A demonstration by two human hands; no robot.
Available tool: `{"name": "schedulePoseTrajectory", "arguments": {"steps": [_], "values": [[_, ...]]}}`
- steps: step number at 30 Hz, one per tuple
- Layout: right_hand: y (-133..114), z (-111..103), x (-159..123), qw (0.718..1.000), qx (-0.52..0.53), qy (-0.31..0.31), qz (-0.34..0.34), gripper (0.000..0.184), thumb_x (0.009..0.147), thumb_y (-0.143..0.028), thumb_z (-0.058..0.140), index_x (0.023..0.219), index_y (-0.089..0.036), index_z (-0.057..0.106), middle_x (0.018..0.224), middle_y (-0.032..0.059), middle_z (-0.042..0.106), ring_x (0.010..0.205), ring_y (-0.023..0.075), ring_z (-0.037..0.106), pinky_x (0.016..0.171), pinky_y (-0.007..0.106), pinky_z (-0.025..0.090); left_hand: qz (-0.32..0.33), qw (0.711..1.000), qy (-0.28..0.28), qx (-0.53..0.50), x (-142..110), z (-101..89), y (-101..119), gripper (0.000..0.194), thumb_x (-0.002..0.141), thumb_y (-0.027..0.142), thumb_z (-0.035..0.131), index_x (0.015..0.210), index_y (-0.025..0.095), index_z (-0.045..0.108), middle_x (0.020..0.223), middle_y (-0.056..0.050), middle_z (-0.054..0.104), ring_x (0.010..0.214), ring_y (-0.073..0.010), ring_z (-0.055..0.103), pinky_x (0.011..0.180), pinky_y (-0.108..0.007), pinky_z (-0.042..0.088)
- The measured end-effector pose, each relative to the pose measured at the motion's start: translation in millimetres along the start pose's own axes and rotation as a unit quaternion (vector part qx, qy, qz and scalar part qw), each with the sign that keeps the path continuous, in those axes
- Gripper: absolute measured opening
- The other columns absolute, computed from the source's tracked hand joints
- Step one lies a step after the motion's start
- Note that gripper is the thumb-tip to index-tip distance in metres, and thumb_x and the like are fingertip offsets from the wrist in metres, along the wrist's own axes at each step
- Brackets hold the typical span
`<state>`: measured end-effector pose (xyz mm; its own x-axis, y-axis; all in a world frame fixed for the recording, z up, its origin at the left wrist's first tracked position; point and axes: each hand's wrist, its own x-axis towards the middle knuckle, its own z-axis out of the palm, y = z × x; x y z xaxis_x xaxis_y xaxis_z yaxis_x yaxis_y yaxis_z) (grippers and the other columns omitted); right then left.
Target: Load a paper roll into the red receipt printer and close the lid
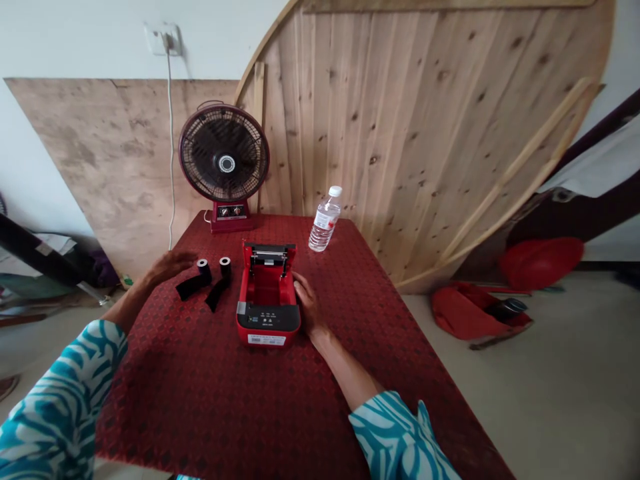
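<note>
On the table stands a small red and black label printer (pixel 269 319), its lid raised and the red bay inside bare. My right hand (pixel 307 303) grips the printer's right side, fingers curled along the casing. Over the table's left part, my left hand (pixel 173 265) is stretched out with nothing in it. Its fingertips come close to a black roll (pixel 203 270) with a white core and a loose tail lying toward me. Beside that one is a second black roll (pixel 225 268), also partly unwound.
A dark red fan (pixel 225 160) stands at the table's back left. Behind the printer, to the right, is a clear water bottle (pixel 324 223). A patterned red cloth covers the table (pixel 240 407). Wooden boards (pixel 370 120) lean on the wall; a red dustpan (pixel 465 310) lies on the floor.
</note>
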<state>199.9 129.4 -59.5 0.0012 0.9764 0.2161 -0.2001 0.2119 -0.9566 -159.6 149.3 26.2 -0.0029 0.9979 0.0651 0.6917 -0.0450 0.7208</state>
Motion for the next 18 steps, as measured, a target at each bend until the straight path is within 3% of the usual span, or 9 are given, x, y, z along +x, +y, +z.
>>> {"name": "schedulePoseTrajectory", "arguments": {"steps": [5, 11, 15, 18], "values": [[0.0, 1.2, -0.3, 1.0, 0.001, 0.005, 0.004, 0.035, 0.078, -0.046, 0.057, 0.106, -0.027, 0.067, 0.117, 0.0027, 0.069, 0.113, 0.023, 0.059, 0.103, 0.042, 0.041, -0.009, 0.997, -0.033, -0.063, -8.1, 13.9, -11.7, 0.051, 0.052, 0.049, 0.076, 0.095, 0.023, 0.072, 0.1, -0.006, 0.075, 0.098, -0.0294, 0.067, 0.084, -0.037, 0.052], [4.6, 0.4, 0.6, 1.0, 0.007, 0.005, 0.012, 0.036, 0.079, -0.046, 0.057, 0.107, -0.026, 0.067, 0.118, 0.0031, 0.068, 0.113, 0.0232, 0.059, 0.103, 0.042, 0.041, -0.016, 0.997, -0.032, -0.076, -6.4, 21.6, -6.6, 0.037, 0.053, 0.046, 0.075, 0.083, 0.023, 0.073, 0.082, -0.003, 0.075, 0.083, -0.0271, 0.066, 0.075, -0.033, 0.051], [7.2, -0.6, 1.6, 1.0, 0.006, 0.003, 0.008, 0.035, 0.08, -0.045, 0.056, 0.108, -0.026, 0.066, 0.118, 0.0029, 0.068, 0.113, 0.0229, 0.059, 0.103, 0.042, 0.04, -0.025, 0.996, -0.036, -0.082, -19.2, 9.9, 7.4, 0.036, 0.055, 0.047, 0.075, 0.08, 0.022, 0.07, 0.076, -0.002, 0.072, 0.074, -0.0239, 0.065, 0.069, -0.032, 0.051], [6.3, -0.3, 1.5, 1.0, 0.007, -0.003, 0.002, 0.034, 0.081, -0.045, 0.055, 0.108, -0.027, 0.066, 0.118, 0.0019, 0.068, 0.114, 0.0222, 0.058, 0.103, 0.04, 0.04, -0.019, 0.99, -0.048, -0.13, -36.9, 0.7, 32.9, 0.037, 0.057, 0.045, 0.077, 0.085, 0.023, 0.067, 0.08, -0.003, 0.072, 0.074, -0.0223, 0.066, 0.07, -0.032, 0.052]]}}
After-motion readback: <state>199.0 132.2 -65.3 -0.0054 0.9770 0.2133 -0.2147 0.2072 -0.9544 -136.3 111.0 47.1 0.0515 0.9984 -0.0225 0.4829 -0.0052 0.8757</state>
